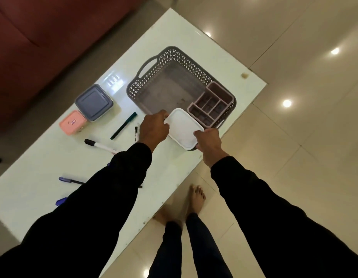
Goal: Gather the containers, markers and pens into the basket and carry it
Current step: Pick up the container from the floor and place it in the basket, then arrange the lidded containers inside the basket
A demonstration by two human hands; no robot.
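The white container is gripped between left hand and right hand, to be lowered into the basket just beyond.

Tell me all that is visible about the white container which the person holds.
The white container is square with rounded corners and a raised rim on its lid; it looks like plastic. The lid is on. It is held tilted above the near edge of the grey basket, not yet set inside. The left hand grips its left corner and the right hand grips its near right corner. A darker base shows just under the near edge.
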